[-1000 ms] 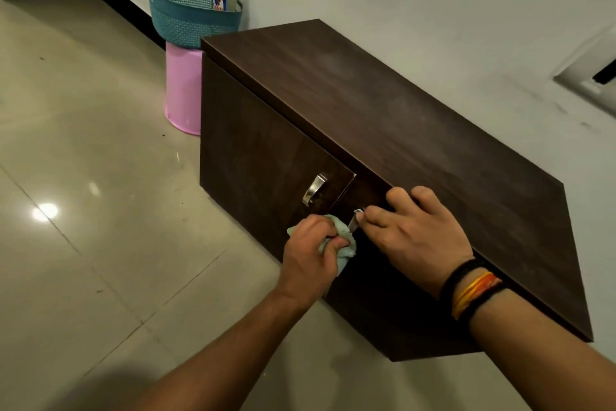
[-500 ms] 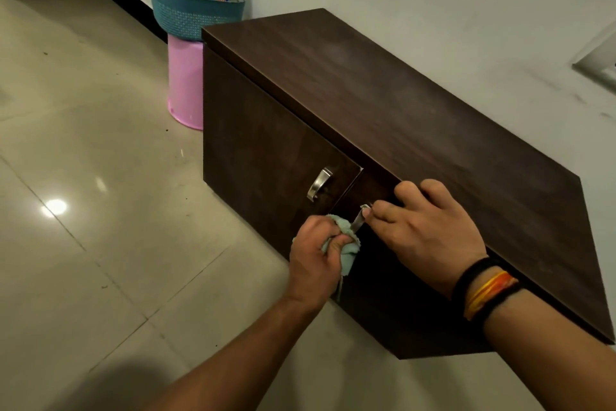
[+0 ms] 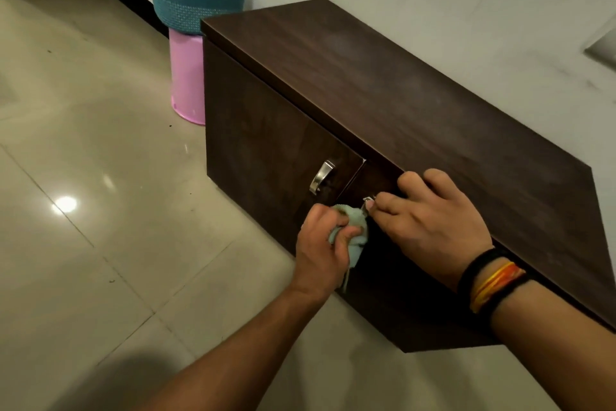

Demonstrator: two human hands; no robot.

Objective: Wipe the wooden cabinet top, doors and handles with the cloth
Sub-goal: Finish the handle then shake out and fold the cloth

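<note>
Little had changed since half a second earlier: both hands stayed at the same door handle, and the cloth sat slightly lower against it.

Seen from above, a dark wooden cabinet stood against a pale wall on a glossy tiled floor. Its front had two doors. A silver handle on the far door hung bare and untouched. On the near door, the second handle showed only as a small glint of metal.

The left hand was closed around a bunched pale green cloth, pressing it against the lower part of that near handle, apparently to rub the metal. A loose tail of cloth dangled below the fist.

The right hand, with bands at the wrist, rested at the door's top edge, fingers curled loosely, one fingertip touching the handle. It gripped nothing fully; it probably steadied the door against the rubbing.

Beyond the cabinet's far end, a teal basket sat atop a pink bin.

The cabinet top looked faintly smudged, so more wiping might have remained.
</note>
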